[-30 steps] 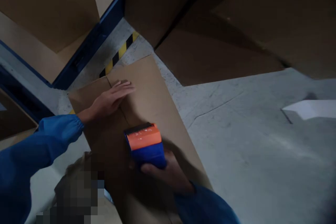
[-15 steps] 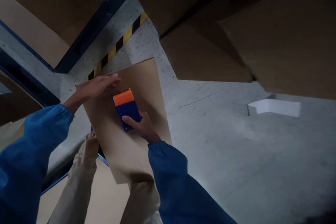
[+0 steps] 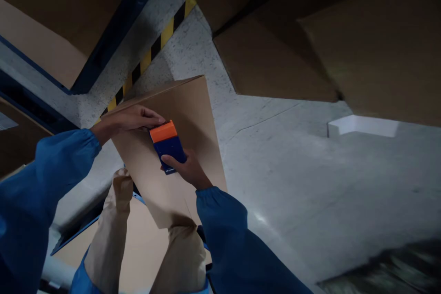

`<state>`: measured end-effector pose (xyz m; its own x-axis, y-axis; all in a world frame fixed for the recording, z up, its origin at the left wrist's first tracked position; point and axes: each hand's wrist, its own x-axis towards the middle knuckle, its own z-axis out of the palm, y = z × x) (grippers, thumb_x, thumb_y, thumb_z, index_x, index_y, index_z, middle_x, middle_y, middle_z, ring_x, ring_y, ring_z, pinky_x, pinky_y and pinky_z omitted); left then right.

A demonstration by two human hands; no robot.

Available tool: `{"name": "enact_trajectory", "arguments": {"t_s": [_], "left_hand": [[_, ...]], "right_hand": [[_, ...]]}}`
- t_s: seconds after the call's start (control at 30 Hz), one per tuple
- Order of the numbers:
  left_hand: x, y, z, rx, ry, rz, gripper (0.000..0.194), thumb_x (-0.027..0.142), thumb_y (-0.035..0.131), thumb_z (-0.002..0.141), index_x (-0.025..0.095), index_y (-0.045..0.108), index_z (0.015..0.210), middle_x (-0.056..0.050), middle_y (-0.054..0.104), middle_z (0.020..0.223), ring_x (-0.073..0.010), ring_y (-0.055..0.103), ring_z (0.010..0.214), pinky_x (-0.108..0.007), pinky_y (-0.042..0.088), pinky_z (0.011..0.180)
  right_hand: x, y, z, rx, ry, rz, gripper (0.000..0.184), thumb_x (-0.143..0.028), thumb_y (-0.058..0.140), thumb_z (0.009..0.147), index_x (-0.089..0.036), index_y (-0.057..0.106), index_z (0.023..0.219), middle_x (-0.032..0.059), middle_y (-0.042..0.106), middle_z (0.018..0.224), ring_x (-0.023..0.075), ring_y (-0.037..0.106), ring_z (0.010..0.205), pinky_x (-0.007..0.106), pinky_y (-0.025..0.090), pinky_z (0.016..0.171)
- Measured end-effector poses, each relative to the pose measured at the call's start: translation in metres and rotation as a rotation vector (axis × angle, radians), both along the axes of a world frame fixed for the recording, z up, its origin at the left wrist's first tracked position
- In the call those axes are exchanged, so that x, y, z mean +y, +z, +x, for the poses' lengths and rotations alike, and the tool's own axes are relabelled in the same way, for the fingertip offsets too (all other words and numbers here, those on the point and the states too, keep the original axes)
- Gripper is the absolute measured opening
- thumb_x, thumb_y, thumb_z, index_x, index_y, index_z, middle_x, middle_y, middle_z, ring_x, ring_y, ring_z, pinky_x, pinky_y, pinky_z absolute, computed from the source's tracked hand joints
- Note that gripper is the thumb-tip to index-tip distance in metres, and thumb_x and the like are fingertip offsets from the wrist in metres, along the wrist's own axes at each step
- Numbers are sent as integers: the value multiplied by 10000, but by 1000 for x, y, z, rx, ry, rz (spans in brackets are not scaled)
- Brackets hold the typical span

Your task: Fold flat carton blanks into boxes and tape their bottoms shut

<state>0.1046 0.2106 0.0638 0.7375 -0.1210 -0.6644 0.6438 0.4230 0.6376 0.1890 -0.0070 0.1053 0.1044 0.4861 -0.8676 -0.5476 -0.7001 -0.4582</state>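
Cardboard box (image 3: pixel 146 174) under a held tape dispenser (image 3: pixel 168 144)

Concrete floor (image 3: pixel 292 183) spreads around the box. Large brown cartons (image 3: pixel 275 64) stand beyond it, and a yellow-and-black floor stripe (image 3: pixel 151 57) passes its far left corner. Over the box's face is the blue-and-orange dispenser, gripped in the right hand (image 3: pixel 189 167). The left hand (image 3: pixel 134 118), fingers curled, crosses the box's left edge to the dispenser's orange end; whether it pinches anything cannot be told.
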Motion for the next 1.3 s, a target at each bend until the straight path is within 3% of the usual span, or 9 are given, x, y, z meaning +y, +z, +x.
{"name": "enact_trajectory", "arguments": {"t_s": [0.17,0.27,0.33,0.43,0.63,0.8,0.93,1.17,1.3], "left_hand": [[1,-5,3,22,10,53,271,467,730,867,237,814,982,-60,780,987,-219,730,899,-295,586,774],[7,-2,3,77,30,-4,435,571,587,947,200,811,982,-104,773,1027,-244,731,941,-334,589,803],[10,-1,2,107,6,-1,448,592,618,922,196,805,1012,-112,766,1062,-265,724,980,-353,589,818],[7,-2,4,106,-59,157,333,494,772,830,214,804,1008,-82,773,1020,-263,719,940,-357,586,803],[6,5,21,-6,-36,296,94,243,757,841,160,790,870,-73,764,838,-259,699,800,-444,585,815],[38,15,33,-91,-45,274,111,278,771,833,191,787,901,-52,756,810,-296,729,802,-502,612,837],[65,13,35,-129,-65,355,164,302,761,847,156,783,918,-52,757,806,-297,735,802,-544,607,869],[119,22,36,-121,36,615,247,287,741,877,87,759,1020,25,750,824,-239,746,882,-472,597,914],[130,24,43,-81,1,658,209,266,683,897,95,752,996,38,742,833,-253,743,932,-466,603,901]], "right_hand": [[3,-3,1,13,-6,-25,583,-687,839,546,-137,691,668,51,676,583,181,669,535,294,577,521],[6,-2,3,33,-8,-24,577,-684,837,551,-138,693,670,53,679,587,185,669,538,305,583,533],[7,-1,3,41,-10,-41,576,-682,841,544,-139,696,672,57,685,600,198,681,556,319,593,547],[6,1,2,30,-18,-65,577,-675,853,531,-139,697,674,58,688,604,208,691,571,322,597,564],[1,6,-4,35,-56,-97,603,-699,833,561,-133,711,732,79,716,656,224,717,618,331,606,610],[3,9,-2,31,-88,-82,603,-695,833,573,-137,728,776,97,738,707,252,742,681,366,626,659],[-1,14,-5,11,-61,-105,594,-703,817,602,-143,734,781,107,739,705,281,747,687,405,637,658],[-45,25,-10,108,38,-180,618,-724,811,591,-126,736,725,141,742,706,286,741,692,401,626,649],[-64,27,-7,142,80,-281,667,-758,815,527,-118,724,692,139,733,673,254,724,643,360,609,629]]}}
